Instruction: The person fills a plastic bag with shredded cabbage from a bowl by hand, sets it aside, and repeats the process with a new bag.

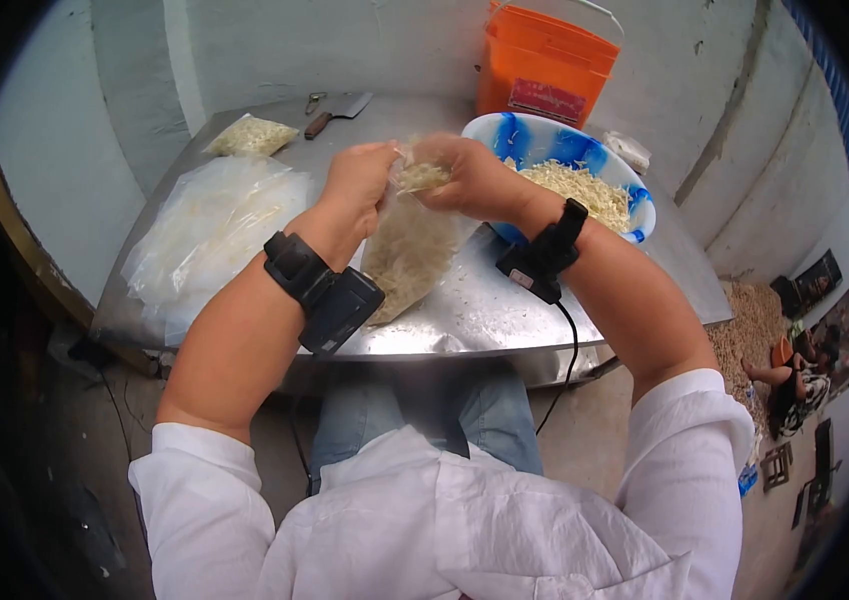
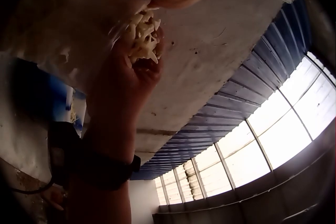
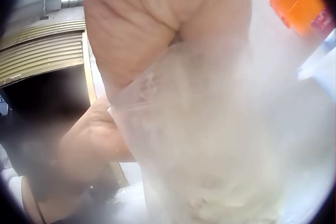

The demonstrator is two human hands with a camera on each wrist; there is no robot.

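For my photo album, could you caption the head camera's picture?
Left hand holding a clear bag, right hand holding pale shreds at its mouth, at a metal table.

Flat bags (image 1: 219,235) lie on the table (image 1: 504,325) left of the held bag (image 1: 409,250), shreds (image 1: 584,195) in the basin (image 1: 592,152) at right, a bucket (image 1: 544,62) behind it.

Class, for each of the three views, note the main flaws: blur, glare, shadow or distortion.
Head view: wide-angle distortion bows the table, and the right hand is blurred; left wrist view: that hand sits in shadow while the windows glare almost white; right wrist view: haze softens the plastic bag, leaving its contents indistinct.
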